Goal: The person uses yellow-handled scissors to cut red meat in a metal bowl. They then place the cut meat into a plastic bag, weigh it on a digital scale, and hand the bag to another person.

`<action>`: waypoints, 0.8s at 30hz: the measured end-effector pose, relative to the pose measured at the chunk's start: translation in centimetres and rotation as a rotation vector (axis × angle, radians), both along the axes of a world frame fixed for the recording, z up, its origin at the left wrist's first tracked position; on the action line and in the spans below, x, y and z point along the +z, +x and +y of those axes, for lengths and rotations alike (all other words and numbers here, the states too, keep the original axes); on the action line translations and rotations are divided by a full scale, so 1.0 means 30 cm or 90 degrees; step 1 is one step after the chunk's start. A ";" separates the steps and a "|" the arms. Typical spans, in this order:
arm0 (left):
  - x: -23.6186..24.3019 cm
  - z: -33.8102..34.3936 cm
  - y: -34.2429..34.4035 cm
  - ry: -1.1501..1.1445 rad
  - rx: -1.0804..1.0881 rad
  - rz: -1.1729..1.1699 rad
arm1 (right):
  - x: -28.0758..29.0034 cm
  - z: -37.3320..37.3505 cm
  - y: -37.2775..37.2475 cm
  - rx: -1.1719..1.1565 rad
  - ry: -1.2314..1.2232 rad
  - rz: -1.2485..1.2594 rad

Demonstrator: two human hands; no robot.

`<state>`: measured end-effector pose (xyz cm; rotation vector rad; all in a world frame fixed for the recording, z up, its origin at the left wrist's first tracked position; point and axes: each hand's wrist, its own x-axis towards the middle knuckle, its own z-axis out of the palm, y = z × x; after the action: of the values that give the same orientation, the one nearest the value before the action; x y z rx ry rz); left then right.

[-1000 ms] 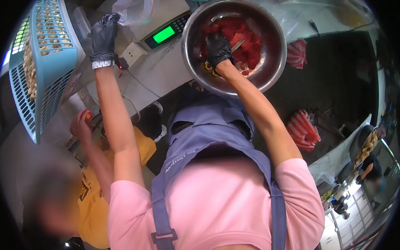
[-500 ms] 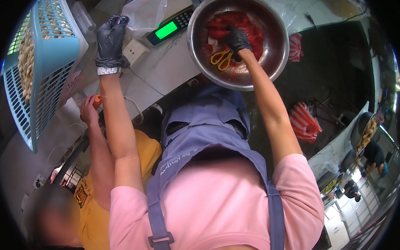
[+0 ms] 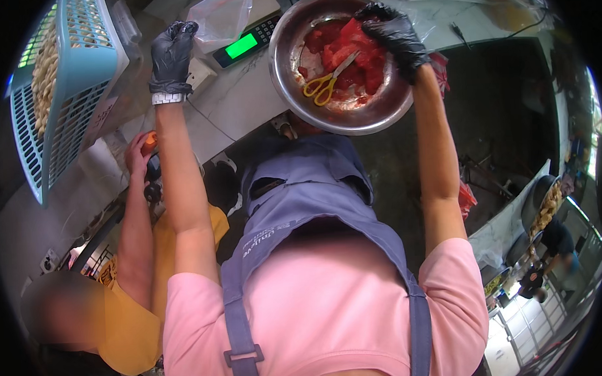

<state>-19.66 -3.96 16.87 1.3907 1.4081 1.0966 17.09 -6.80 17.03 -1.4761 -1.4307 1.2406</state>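
Observation:
A wide steel bowl holds red, wet, soft pieces that look like raw meat. Scissors with yellow handles lie on them, blades toward the middle. My right hand, in a black glove, reaches over the bowl's right side with fingers curled round some of the red pieces. My left hand, also gloved in black, is closed at the edge of a clear plastic bag and seems to pinch its rim. The bag stands over a scale with a lit green display. Both hands' fingertips are partly hidden.
Light blue baskets with pale, pod-like pieces stand at the left. Below my left forearm, a co-worker's hand holds something orange. A cable plug lies right of the bowl. Red and white bags hang beyond the counter edge.
My right hand has moved from the bowl's middle to its right side, lifting red pieces. The scissor blades now show. My left hand stays by the bag.

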 end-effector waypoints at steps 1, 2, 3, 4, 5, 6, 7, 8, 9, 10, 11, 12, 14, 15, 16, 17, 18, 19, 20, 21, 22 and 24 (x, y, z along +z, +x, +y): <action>-0.002 0.013 0.014 -0.006 -0.016 -0.010 | 0.071 -0.007 0.017 0.010 -0.018 -0.010; -0.002 0.017 0.016 -0.014 -0.022 -0.011 | 0.110 -0.006 0.022 0.029 -0.037 -0.011; 0.000 0.019 0.016 -0.020 -0.021 0.001 | 0.133 -0.004 0.022 0.050 -0.030 -0.031; 0.008 0.023 0.021 -0.019 -0.020 0.013 | 0.155 -0.004 0.020 0.065 -0.031 -0.043; 0.016 0.025 0.023 -0.018 -0.017 0.024 | 0.175 -0.005 0.014 0.081 -0.032 -0.055; 0.026 0.024 0.025 -0.011 -0.011 0.034 | 0.184 -0.004 0.010 0.098 -0.032 -0.066; 0.027 0.025 0.028 -0.005 -0.012 0.034 | 0.164 0.005 0.013 0.123 -0.029 -0.061; 0.029 0.027 0.031 0.002 -0.014 0.035 | 0.143 0.015 0.017 0.130 -0.031 -0.059; 0.032 0.029 0.033 0.012 -0.019 0.027 | 0.121 0.027 0.020 0.139 -0.033 -0.057; 0.029 0.028 0.029 0.018 -0.023 0.022 | 0.084 0.038 0.022 0.148 -0.038 -0.053; 0.029 0.029 0.030 0.018 -0.023 0.036 | 0.044 0.048 0.031 0.124 -0.051 -0.072; 0.032 0.028 0.028 0.019 -0.022 0.051 | -0.007 0.061 0.041 0.101 -0.063 -0.092; 0.037 0.035 0.034 0.007 -0.022 0.059 | -0.160 0.106 0.092 0.101 -0.033 -0.202; 0.038 0.041 0.043 -0.007 -0.026 0.051 | -0.269 0.127 0.143 0.121 0.006 -0.294; 0.042 0.034 0.033 -0.022 -0.016 0.047 | -0.290 0.140 0.131 0.153 0.049 -0.381; 0.043 0.030 0.023 -0.023 -0.018 0.053 | -0.309 0.132 0.130 0.152 -0.029 -0.473; 0.043 0.028 0.013 -0.023 -0.021 0.058 | -0.326 0.124 0.132 0.144 -0.017 -0.481; 0.041 0.027 0.005 -0.022 -0.023 0.061 | -0.350 0.108 0.142 0.137 -0.006 -0.491; 0.035 0.029 -0.002 -0.026 -0.019 0.050 | -0.362 0.095 0.149 0.129 0.007 -0.502; 0.027 0.033 -0.006 -0.030 -0.016 0.039 | -0.373 0.082 0.159 0.110 0.042 -0.552; 0.021 0.033 -0.012 -0.035 -0.011 0.028 | -0.360 0.073 0.170 0.098 0.026 -0.531; 0.028 0.028 -0.012 -0.024 -0.018 0.033 | -0.305 0.058 0.180 0.073 -0.005 -0.486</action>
<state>-20.02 -3.12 17.72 1.4165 1.4343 1.0170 22.47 -5.08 7.87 -2.0136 -2.0087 0.7552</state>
